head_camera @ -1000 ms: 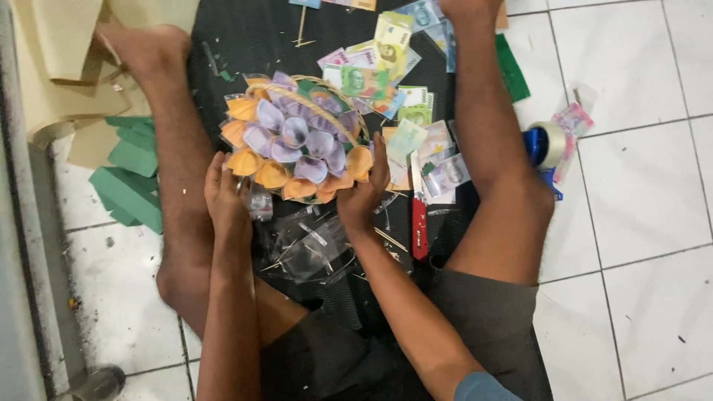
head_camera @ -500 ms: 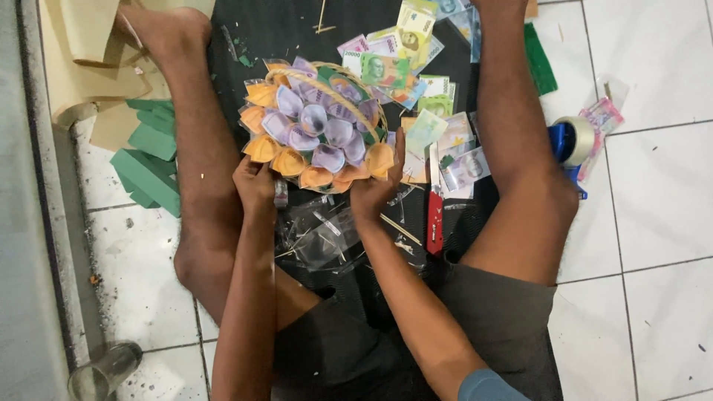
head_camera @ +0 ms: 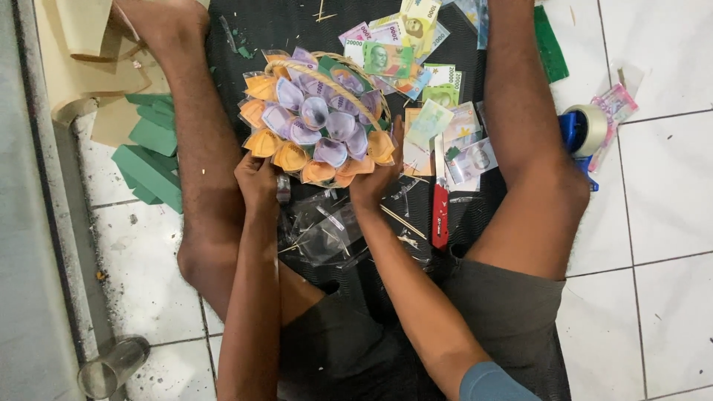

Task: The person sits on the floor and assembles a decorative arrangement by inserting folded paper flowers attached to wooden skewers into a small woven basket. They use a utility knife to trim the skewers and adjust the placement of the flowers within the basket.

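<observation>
The basket sits on the black mat between your spread legs, packed with rolled paper cones in purple and orange, each in a clear wrapper, and its woven handle arcs over the top. Your left hand is curled onto the near left edge of the basket, fingers closed on the orange cones there, and your right hand grips the near right edge, thumb up against an orange cone. So both hands are holding the basket by its near rim, not spread wide. Just on your side of the basket there's a heap of clear plastic wrappers and a few thin wooden sticks lying on the mat. Right of the basket is a loose spread of banknotes, green, purple and pale ones, fanning out past its far side too. A red utility knife lies near the basket's right side, beside your right wrist. Further right of the basket, past your right leg, a tape roll on a blue dispenser rests on the white tiled floor. Left of the basket, beyond your left leg, are green foam blocks and some tan paper sheets. A glass lies well away on the floor, down by the wall.
</observation>
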